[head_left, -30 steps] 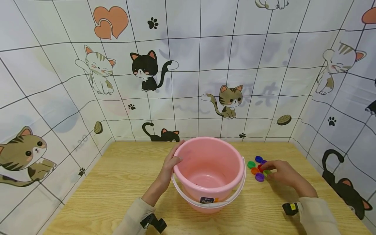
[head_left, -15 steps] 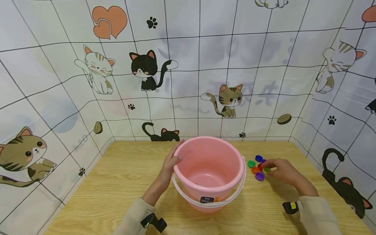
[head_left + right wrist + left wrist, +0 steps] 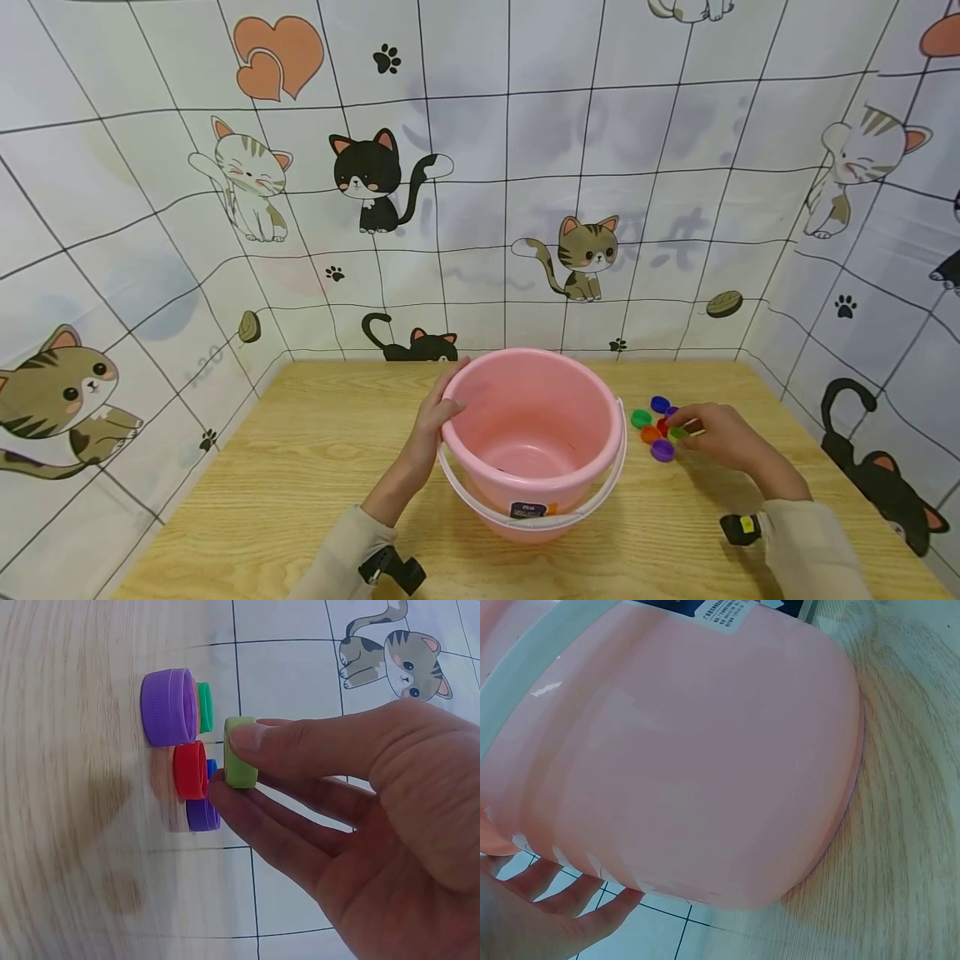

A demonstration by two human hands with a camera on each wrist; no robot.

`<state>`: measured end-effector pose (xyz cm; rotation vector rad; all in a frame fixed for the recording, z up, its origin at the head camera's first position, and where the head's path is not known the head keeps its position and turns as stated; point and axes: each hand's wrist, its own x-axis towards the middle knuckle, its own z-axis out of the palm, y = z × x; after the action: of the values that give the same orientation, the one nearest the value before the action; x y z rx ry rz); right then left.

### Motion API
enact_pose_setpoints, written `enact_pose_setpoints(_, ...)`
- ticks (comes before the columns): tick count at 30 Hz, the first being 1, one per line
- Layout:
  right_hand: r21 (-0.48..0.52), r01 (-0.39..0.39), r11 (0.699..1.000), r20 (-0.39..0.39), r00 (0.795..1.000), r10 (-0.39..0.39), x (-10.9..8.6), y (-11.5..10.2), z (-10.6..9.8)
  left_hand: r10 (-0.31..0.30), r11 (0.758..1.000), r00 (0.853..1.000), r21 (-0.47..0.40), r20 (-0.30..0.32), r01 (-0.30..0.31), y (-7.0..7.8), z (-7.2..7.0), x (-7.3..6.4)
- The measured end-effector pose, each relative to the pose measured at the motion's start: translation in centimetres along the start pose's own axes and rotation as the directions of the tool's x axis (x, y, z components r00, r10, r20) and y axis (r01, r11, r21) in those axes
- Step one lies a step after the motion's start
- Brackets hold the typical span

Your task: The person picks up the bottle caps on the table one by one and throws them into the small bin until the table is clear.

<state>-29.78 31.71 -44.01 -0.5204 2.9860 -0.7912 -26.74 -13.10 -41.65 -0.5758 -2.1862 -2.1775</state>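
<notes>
One light-green, round plastic cap (image 3: 242, 754) — pinched between thumb and fingers of the right hand (image 3: 723, 435), seemingly held just above the table and beside its fellows.

Six further round plastic caps, ungripped and loosely clustered: one large purple cap (image 3: 166, 709), one red cap (image 3: 187, 771), one orange cap (image 3: 650, 434), one bright-green cap (image 3: 641, 418), one blue cap (image 3: 660, 404), one violet cap (image 3: 672, 412).

One deep, round bucket of pink plastic (image 3: 525, 392), stood near the cluster. Its rim is gripped by the left hand (image 3: 429, 421), the thumb laid over the edge, the fingers against the outer wall. A white curved plastic handle (image 3: 532, 524) is lowered around the near side.

Progress, as judged — an early stage. One cap is taken up; six are left to be lifted. No cap can be made out on the bucket's visible floor, though part is hidden by the near rim.

Beneath: one pale wood-grained table (image 3: 315, 467). Behind: one white sheet-like wall covering (image 3: 480, 150), printed with cats and dark grid lines.
</notes>
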Motion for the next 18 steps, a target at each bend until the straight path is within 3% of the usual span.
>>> enact_pose_setpoints(18,-0.024,0.019,1.000,-0.028,0.999,-0.020,-0.06,-0.77,-0.35,0.018,1.000,1.000,0.008,0.008,-0.019,-0.18,-0.06,0.16)
